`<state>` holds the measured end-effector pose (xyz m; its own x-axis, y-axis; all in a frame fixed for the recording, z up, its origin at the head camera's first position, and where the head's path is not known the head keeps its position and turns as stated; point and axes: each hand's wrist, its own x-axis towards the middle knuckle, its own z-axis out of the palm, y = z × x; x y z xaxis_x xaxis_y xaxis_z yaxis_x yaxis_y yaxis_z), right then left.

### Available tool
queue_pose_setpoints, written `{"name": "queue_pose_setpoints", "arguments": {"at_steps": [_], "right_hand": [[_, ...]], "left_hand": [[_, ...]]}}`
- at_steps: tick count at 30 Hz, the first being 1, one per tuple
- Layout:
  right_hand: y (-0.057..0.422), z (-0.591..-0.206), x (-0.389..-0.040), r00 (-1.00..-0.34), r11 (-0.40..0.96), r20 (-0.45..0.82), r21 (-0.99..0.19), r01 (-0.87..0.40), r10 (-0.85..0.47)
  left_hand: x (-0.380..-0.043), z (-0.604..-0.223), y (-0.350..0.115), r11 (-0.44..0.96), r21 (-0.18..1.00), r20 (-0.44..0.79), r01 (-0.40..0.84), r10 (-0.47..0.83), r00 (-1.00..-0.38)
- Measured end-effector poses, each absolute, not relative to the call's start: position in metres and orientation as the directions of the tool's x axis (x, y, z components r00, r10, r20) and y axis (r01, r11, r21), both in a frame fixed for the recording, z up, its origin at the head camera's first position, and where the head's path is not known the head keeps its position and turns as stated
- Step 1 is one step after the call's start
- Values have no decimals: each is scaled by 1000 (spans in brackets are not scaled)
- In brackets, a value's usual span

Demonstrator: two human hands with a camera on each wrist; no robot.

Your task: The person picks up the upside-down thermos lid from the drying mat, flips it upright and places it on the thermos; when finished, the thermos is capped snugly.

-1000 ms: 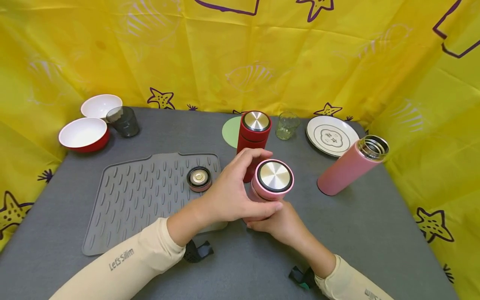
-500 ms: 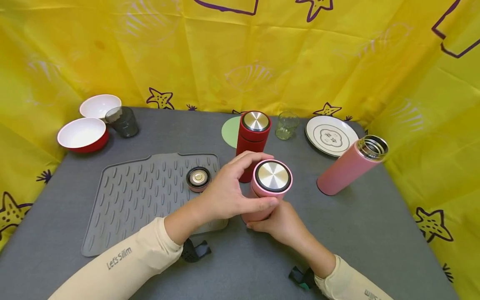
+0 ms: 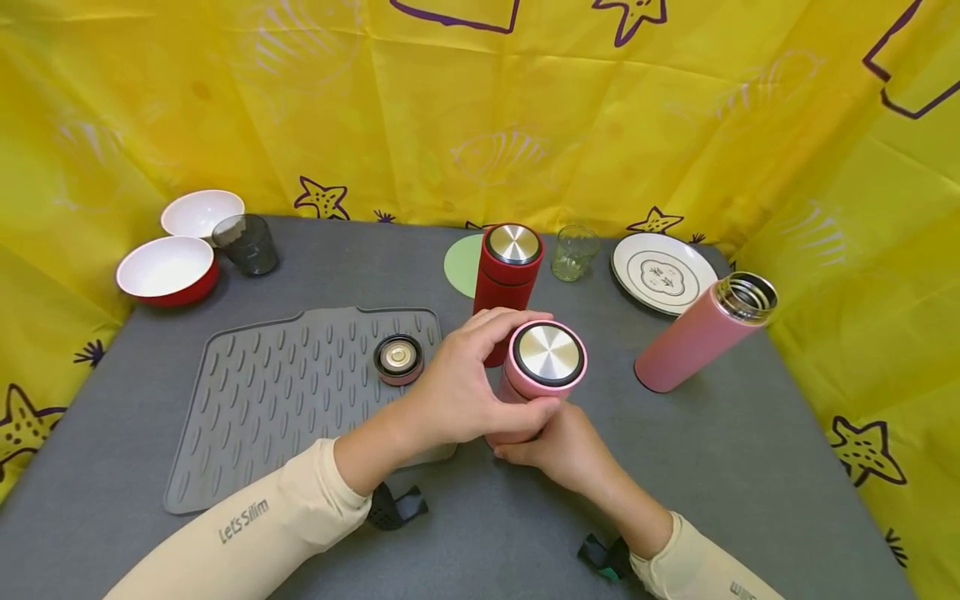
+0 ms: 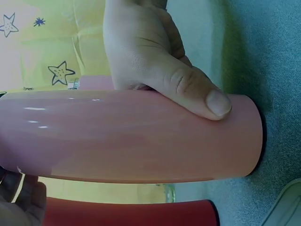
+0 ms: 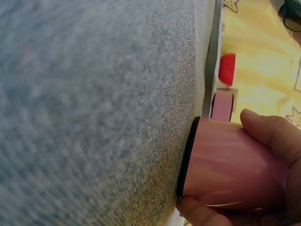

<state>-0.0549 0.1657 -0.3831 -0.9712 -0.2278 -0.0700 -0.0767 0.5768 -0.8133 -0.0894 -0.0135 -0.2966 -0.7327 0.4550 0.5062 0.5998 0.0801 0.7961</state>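
Note:
A closed pink thermos [image 3: 549, 354] with a silver-topped lid stands at the front middle, between both hands. My left hand [image 3: 453, 392] grips it around the top by the lid, fingers on the far side and thumb on the near side. Lower down, my right hand [image 3: 558, 450] holds the body; its thumb [image 4: 202, 94] lies along the pink wall in the left wrist view. In the right wrist view, the black base of the thermos [image 5: 235, 165] is right at the grey tabletop. A red thermos [image 3: 506, 287] with its lid on stands just behind.
An open pink thermos [image 3: 697, 342] stands at the right. Its upturned lid [image 3: 398, 358] lies on the grey drying mat [image 3: 262, 408]. Behind are a plate [image 3: 663, 273], a clear glass [image 3: 574, 252], a green disc [image 3: 461, 265], a dark glass [image 3: 247, 244] and two bowls [image 3: 180, 292].
The fingers of my left hand have shifted slightly around the lid. The pink thermos and my right hand stay in nearly the same place.

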Motion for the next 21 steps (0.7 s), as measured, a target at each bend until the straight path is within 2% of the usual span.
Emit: {"name": "queue_pose_setpoints", "arguments": {"at_steps": [8,15,21], "right_hand": [[168,-385,-54,-965,507,-2,-851,-135,-261],[167,-384,-54,-972,558,-46,-825,-92,-229],[167,-385,-54,-973,567,-49,-818,-91,-227]], "left_hand": [[-83,-298,-9,69,881,396,469,437,-808],[-89,-303,-13,-27,862,459,506,465,-757],[-89,-301,-16,-23,875,428,483,500,-752]]}}
